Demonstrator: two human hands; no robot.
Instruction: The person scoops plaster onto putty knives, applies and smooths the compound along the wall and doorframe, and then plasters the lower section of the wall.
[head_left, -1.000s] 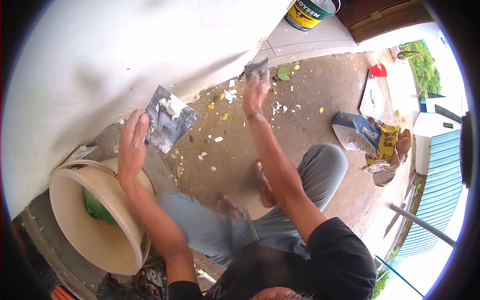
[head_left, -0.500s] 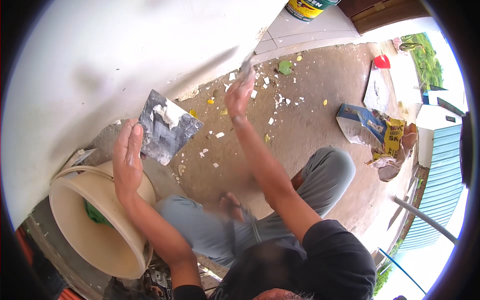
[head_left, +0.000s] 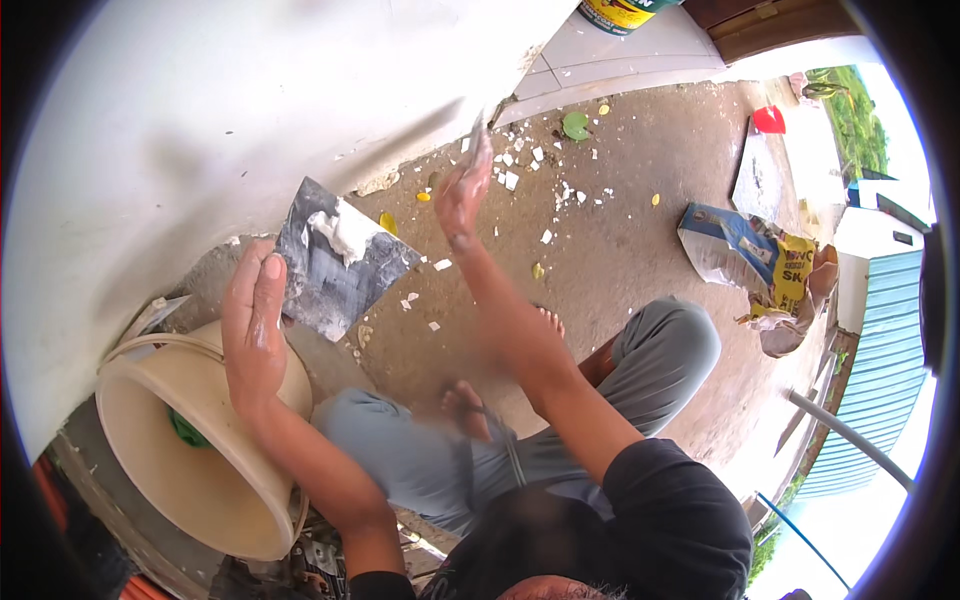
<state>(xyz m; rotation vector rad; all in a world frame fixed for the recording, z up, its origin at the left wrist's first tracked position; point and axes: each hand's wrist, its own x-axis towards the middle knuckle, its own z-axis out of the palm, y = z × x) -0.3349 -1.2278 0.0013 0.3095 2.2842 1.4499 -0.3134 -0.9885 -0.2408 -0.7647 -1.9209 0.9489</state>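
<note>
My left hand point(head_left: 256, 330) is closed on a square, grey-stained board point(head_left: 345, 285), held close to the white wall. A lump of white putty point(head_left: 345, 232) lies on the board's upper part. Out beyond the board, my right hand point(head_left: 465, 195) grips a thin blade, seemingly a putty knife point(head_left: 480, 128), blurred and edge-on. Its tip is at or near the lower part of the white wall point(head_left: 260, 90); contact cannot be made out. White smears mark both hands. The fingers' undersides are hidden.
A cream bucket point(head_left: 125, 450) with something green inside lies tilted beside my left forearm. White chips point(head_left: 511, 181) and leaves litter the brown floor point(head_left: 610, 240). Torn paper sacks point(head_left: 735, 250) lie to the right. A green and yellow pail point(head_left: 622, 14) stands on a tiled step.
My right hand has shifted slightly left and up along the wall with the blade. The left hand and board stay almost in place, and the view has moved a little.
</note>
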